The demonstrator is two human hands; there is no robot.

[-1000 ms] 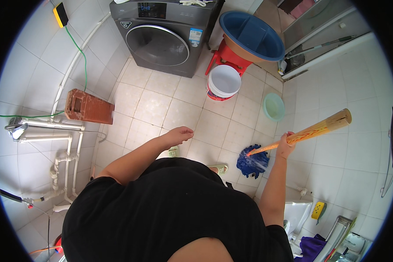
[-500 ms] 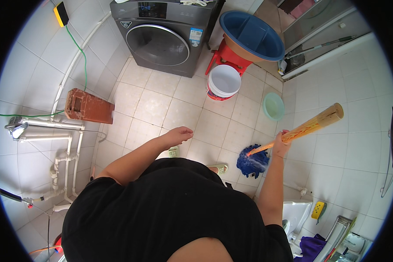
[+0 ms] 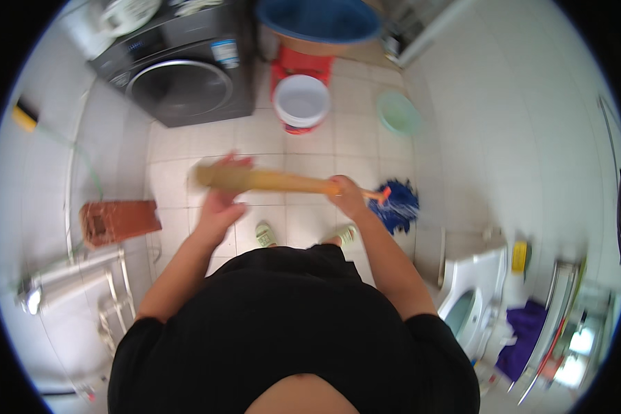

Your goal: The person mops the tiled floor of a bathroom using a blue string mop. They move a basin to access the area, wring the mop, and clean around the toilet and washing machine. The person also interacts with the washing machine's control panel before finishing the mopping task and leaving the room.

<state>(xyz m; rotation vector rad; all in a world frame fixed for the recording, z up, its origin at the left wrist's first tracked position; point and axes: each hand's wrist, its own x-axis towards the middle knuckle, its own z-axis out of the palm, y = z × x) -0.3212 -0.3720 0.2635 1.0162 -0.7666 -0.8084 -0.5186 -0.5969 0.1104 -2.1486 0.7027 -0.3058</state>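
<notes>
A mop with a blue string head (image 3: 398,207) rests on the tiled floor to the right of my feet. Its yellow-orange handle (image 3: 283,182) slants up and leftward across my front. Around the handle's lower part my right hand (image 3: 347,196) is closed. Near the upper end, my left hand (image 3: 221,200) is behind the handle with fingers and thumb apart; blur hides whether it touches the wood.
A grey washing machine (image 3: 179,90) stands far left. Beyond my hands are a white bucket (image 3: 302,101), a blue basin (image 3: 321,24) on a red stool (image 3: 300,63), and a pale green basin (image 3: 398,113). A brown block-shaped object (image 3: 121,221) is left; a toilet (image 3: 472,297) is right.
The mop handle has swung from leaning right to leaning left. My left hand has opened and risen to its upper end. The view has shifted.
</notes>
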